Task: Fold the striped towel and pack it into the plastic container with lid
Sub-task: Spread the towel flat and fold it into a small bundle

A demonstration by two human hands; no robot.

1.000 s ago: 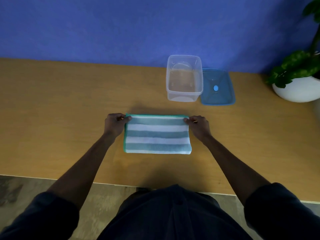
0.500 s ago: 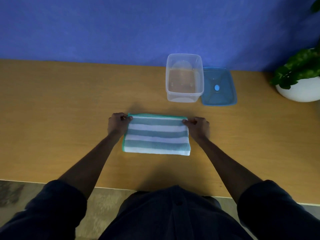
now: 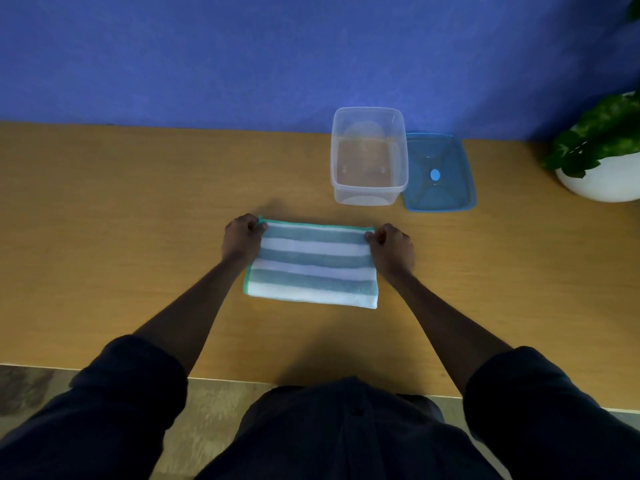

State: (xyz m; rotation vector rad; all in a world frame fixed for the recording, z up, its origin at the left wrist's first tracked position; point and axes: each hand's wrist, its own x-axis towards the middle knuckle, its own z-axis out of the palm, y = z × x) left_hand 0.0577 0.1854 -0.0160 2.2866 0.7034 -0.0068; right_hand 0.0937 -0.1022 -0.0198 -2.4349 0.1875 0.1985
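A folded striped towel (image 3: 311, 268), teal and white with a green edging, lies flat on the wooden surface (image 3: 121, 209) at the centre of the frame, its stripes running left to right. The left hand (image 3: 241, 240) sits at the towel's upper left corner with the fingers curled, pinching that corner. The right hand (image 3: 393, 249) sits at the upper right corner in the same way, fingers curled and pinching the cloth there. Both forearms reach up from the bottom of the frame, out of dark rolled-up sleeves (image 3: 128, 386).

Above and to the right of the towel, near the back edge of the surface, stands a clear plastic container (image 3: 369, 155), open at the top and with nothing in it. Just beside it on its right lies the blue lid (image 3: 438, 173), flat on the surface, with a lighter blue round spot in its middle; whether lid and container touch cannot be told. The container is apart from the towel and from both hands.

At the right edge of the frame a white pot (image 3: 602, 181) holds a green leafy plant (image 3: 595, 133). A blue wall (image 3: 242, 57) fills the upper part of the frame behind the surface. Below the near edge of the surface a strip of floor (image 3: 31, 386) shows at the lower left.
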